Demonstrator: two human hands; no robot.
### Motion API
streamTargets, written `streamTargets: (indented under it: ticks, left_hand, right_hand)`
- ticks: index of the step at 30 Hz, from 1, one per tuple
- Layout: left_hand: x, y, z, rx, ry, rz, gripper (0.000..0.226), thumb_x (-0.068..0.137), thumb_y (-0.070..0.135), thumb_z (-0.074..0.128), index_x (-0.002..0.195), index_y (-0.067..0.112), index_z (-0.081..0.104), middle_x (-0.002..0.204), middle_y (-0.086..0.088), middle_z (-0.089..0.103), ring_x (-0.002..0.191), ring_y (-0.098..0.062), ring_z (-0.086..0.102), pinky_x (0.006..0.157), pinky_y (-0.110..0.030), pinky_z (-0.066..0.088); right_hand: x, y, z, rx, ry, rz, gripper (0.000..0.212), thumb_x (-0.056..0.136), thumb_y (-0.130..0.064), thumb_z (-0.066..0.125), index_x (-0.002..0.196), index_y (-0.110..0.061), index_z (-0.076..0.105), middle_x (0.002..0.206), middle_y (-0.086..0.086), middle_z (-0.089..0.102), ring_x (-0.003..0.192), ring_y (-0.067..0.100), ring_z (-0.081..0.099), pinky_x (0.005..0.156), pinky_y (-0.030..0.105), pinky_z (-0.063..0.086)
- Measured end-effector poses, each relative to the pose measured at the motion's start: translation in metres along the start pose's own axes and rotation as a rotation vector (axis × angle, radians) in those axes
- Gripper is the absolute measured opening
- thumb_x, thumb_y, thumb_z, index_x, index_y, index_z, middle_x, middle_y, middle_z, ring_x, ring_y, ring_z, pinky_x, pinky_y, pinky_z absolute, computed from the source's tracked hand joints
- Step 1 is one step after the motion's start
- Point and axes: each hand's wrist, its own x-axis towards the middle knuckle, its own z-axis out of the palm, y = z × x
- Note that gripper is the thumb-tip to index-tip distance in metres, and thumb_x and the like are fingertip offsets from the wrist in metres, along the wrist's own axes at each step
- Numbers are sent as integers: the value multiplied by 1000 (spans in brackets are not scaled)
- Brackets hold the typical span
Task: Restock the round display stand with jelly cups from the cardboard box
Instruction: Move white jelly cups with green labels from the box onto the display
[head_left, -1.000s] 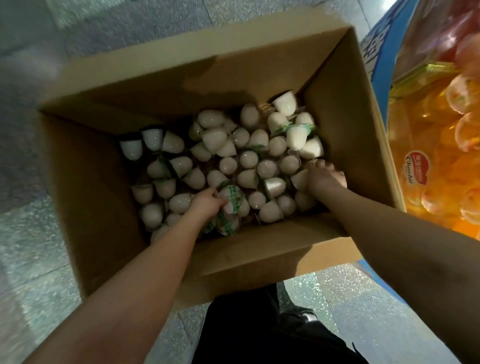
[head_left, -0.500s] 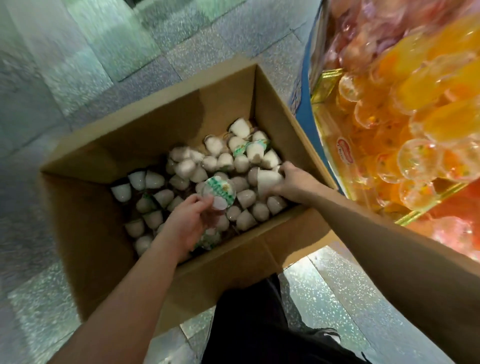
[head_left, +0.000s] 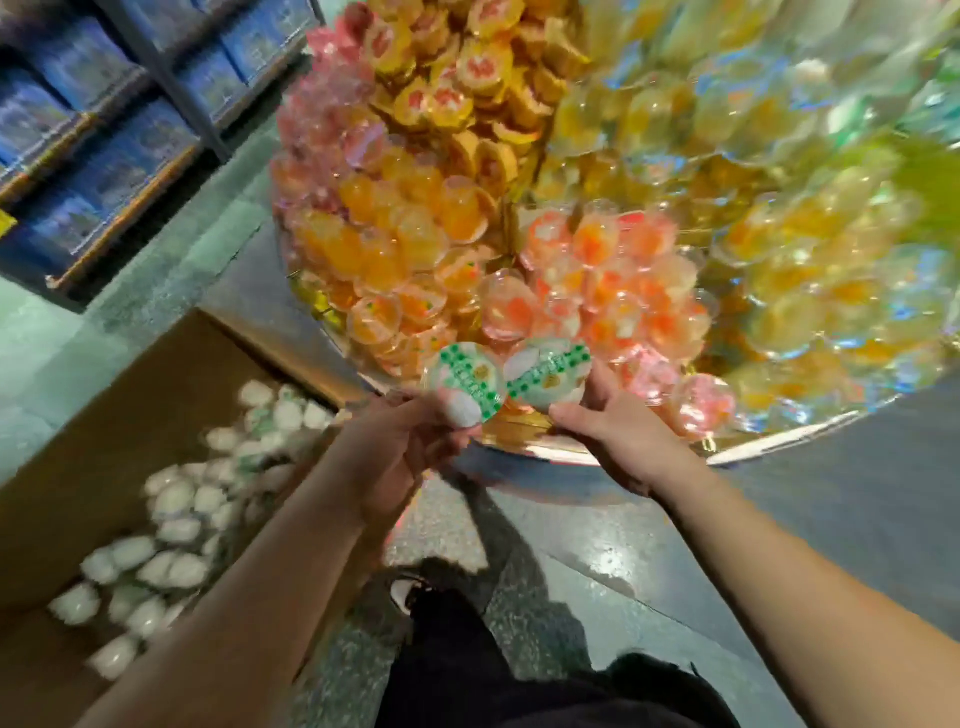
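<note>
Sitting lower left on the floor: cardboard box (head_left: 78, 467) of white jelly cups (head_left: 171, 530) | left hand (head_left: 400, 457) grips green-lidded cup (head_left: 464, 382) | right hand (head_left: 613, 426) grips second green-lidded cup (head_left: 548, 375), lids nearly touching | both at round display stand (head_left: 571, 457) rim, before piled orange cups (head_left: 415, 260)

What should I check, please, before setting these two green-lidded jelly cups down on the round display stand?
1. Left hand holds its green-lidded cup securely: ok.
2. Right hand holds the other cup securely: ok.
3. Both cups are at the near rim of the display stand: ok.
4. Free spot among the orange and pink cups: cannot tell, too blurred.
5. More stock in the cardboard box: ok, white cups remain.
</note>
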Motion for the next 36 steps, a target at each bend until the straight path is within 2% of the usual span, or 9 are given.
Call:
streamTargets:
  ticks: [4,7,13,20,24,28,30,33,36]
  left_hand:
    - [-3,-26,135,48,-137,-32,12,99,3,43,103,-1,54,73,-14,70,54,-18,69,48,-21,55]
    - [-10,-42,217,45,-223,-31,9,97,2,48,95,4,56,74,-9,71,60,-16,70,53,-23,57]
    - [-10,-70,339,105,-337,-81,19,95,6,53,112,-2,56,87,-17,72,67,-21,71,54,-23,58]
    - [16,-86,436,104,-411,-152,9,96,5,54,87,5,55,75,-16,71,61,-24,71,48,-22,55]
    - [53,-93,484,64,-423,-184,7,95,6,55,97,0,58,86,-19,71,66,-24,72,52,-22,57]
    - [93,-90,533,38,-429,-227,11,96,9,55,104,1,55,96,-21,67,72,-23,72,57,-22,59]
    - [108,-88,558,29,-397,-249,14,96,10,56,107,2,54,96,-21,67,70,-24,72,57,-23,59]
    - [123,-86,593,-23,-383,-271,20,96,10,56,115,3,50,89,-18,71,70,-24,73,54,-23,58]
    - [140,-82,621,-42,-355,-246,25,98,9,54,121,2,45,81,-16,71,68,-22,73,54,-23,58]
  right_hand:
    - [-89,-16,-107,-127,145,-24,61,88,8,63,141,-8,39,104,-13,65,85,-14,64,77,5,45]
    - [-146,-27,-174,-228,243,-40,49,92,6,59,127,-21,38,101,-20,58,76,-25,57,72,-1,41]
    - [-215,-26,-272,-415,445,-100,41,92,-24,68,113,-50,46,126,-10,56,111,-9,53,103,16,38]
    - [-236,-34,-359,-506,587,-95,46,90,-20,70,107,-52,42,108,-12,52,92,-13,49,83,0,32]
    - [-221,-38,-420,-546,567,-39,36,88,-28,72,111,-46,49,113,-8,45,93,-2,46,80,-3,30]
    - [-200,-55,-483,-490,544,-9,34,86,-27,74,103,-50,55,78,-22,60,69,-8,48,72,8,37]
    - [-189,-63,-508,-421,533,-3,35,86,-25,75,105,-49,58,81,-27,67,74,-13,54,78,14,44]
    - [-176,-76,-537,-283,508,17,35,87,-18,74,107,-42,59,75,-26,69,70,-7,59,65,15,44]
    - [-164,-84,-564,-112,418,22,49,77,-21,79,117,-39,56,92,-17,72,77,2,58,62,22,42]
